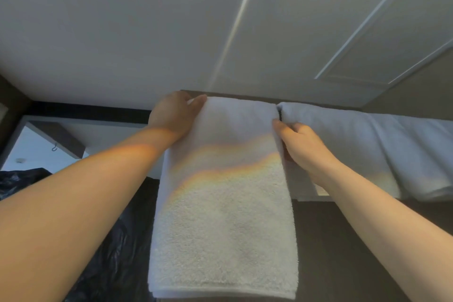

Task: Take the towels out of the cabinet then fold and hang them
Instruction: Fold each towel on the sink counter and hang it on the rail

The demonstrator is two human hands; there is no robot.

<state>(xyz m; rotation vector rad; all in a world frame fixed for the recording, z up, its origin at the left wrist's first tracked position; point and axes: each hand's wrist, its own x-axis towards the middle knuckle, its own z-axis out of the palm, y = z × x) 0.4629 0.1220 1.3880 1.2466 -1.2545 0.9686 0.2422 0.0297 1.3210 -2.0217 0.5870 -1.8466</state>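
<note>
Folded white towel [225, 203] is draped over the dark rail [232, 93], long axis hanging straight down twd me. L hand [175, 115] holds its top-left corner and R hand [302, 146] pinches the right edge, right beside the 2nd towel [343, 130]. Prob just needs squaring up.

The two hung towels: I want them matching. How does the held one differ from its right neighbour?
The middle towel is held near its top by the left hand and right hand; the right towel hangs untouched. The middle towel's front is smooth, the right towel's shows lengthwise folds. The middle towel looks narrower than the right towel. Both are white, hung side by side.
</note>
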